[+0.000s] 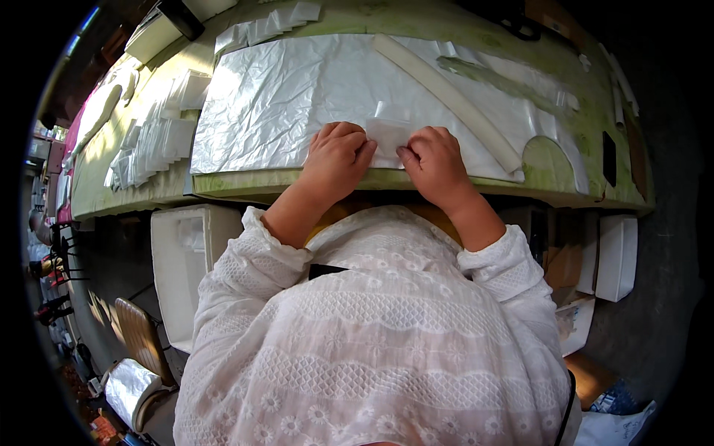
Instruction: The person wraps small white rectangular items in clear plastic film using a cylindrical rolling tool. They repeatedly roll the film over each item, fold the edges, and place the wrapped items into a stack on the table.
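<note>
A small, translucent plastic bag lies in front of me on a wide sheet of crinkled clear plastic. My left hand has its fingers curled at the bag's left edge, the thumb pressed toward it. On the other side, the thumb and fingers of my right hand pinch the bag's right edge. Another bit of clear film sticks up just behind the bag. A long, pale, flat strip lies slantwise across the sheet, beyond my right hand.
Rows of similar small bags overlap on the green-covered table at left, with more bags at the back. A dark flat object lies far right. Below the table edge stand a white box, a chair and another white box.
</note>
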A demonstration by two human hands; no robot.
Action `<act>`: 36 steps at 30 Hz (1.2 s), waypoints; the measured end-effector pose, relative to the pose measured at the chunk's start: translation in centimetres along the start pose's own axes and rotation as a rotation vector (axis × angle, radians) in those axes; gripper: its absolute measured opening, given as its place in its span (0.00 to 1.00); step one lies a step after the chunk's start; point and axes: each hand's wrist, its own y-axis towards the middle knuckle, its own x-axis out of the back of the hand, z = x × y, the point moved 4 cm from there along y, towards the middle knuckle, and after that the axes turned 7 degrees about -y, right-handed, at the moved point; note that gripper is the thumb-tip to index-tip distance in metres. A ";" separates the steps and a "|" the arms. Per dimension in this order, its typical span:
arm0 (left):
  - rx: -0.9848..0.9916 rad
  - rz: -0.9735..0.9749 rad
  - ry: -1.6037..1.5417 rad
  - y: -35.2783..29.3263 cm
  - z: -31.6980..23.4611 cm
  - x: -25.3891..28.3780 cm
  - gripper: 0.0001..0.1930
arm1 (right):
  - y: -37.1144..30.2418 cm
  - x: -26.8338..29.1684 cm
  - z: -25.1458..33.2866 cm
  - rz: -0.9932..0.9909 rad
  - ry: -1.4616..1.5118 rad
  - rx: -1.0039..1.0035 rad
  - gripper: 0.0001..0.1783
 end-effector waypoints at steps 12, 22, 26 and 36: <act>-0.024 0.067 0.114 2.6 -0.5 -1.0 0.19 | 1.3 -1.2 0.0 0.093 -0.327 -0.154 0.10; -0.010 0.327 0.305 0.5 -2.6 -1.1 0.36 | 2.5 -0.7 -0.4 0.213 -0.264 -0.185 0.24; -0.158 0.199 -0.109 -4.2 -3.5 1.1 0.30 | 3.9 -0.6 -0.7 0.334 -0.235 -0.244 0.28; 1.015 0.036 -1.582 -10.8 -1.0 -1.6 0.27 | 0.3 0.4 6.9 0.416 -0.019 0.050 0.29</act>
